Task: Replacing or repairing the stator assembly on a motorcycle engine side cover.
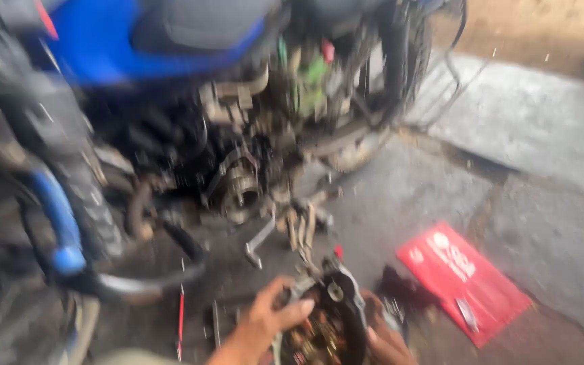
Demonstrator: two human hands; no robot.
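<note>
Engine cover (pixel 329 318) before motorcycle (pixel 238 135)

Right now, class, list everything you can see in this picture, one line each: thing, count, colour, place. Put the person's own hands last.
motorcycle: one, blue and black, upper left, engine side opened
exposed engine gear: one, dark metal, centre of the open engine
front tyre: one, black, left
red flat packet: one, red, on the concrete floor at lower right
red-handled tool: one, red and thin, on the floor at lower left
engine cover: one, dark grey, bottom centre, between both hands
concrete floor: grey, right side
left hand: one, on the cover's left edge
right hand: one, at the cover's right edge, partly cut off
</note>
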